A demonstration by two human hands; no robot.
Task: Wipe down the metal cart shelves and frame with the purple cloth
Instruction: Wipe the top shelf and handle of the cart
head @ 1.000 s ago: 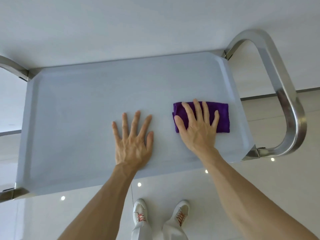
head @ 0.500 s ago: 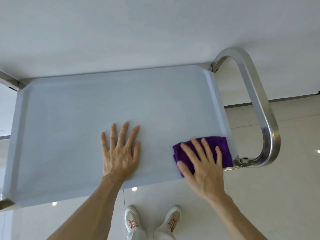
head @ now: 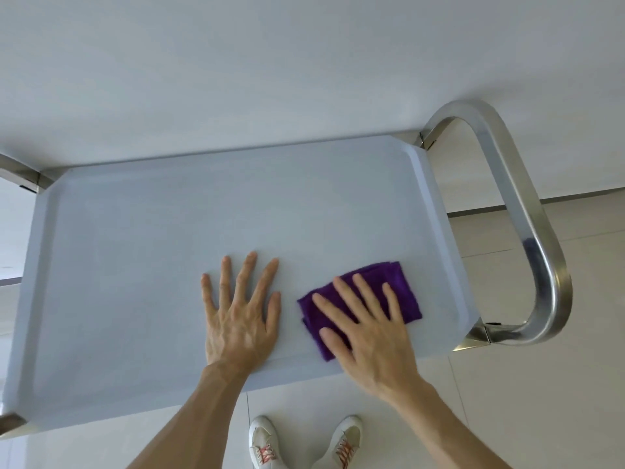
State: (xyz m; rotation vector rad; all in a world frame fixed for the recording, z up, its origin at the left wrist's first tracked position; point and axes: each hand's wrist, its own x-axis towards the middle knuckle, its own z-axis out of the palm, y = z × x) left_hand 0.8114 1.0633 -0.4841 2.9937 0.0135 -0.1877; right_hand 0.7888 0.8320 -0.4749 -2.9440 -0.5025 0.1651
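The cart's top shelf (head: 152, 265) is a pale grey tray with a raised rim, seen from above. A folded purple cloth (head: 402, 292) lies on its near right part. My right hand (head: 368, 330) presses flat on the cloth with fingers spread, covering its near left half. My left hand (head: 240, 313) rests flat on the bare shelf just left of the cloth, fingers apart, holding nothing. A shiny metal handle loop (head: 527, 214) curves off the shelf's right end.
A white wall (head: 270, 62) stands right behind the cart. Metal frame corners show at the far left (head: 23, 174) and near left (head: 12, 423). Pale floor tiles (head: 541, 401) and my two white shoes (head: 304, 441) lie below the shelf's near edge.
My right hand slid the cloth toward the shelf's near right corner, then leftward along the near edge, closer to my left hand. The left hand stayed flat on the shelf.
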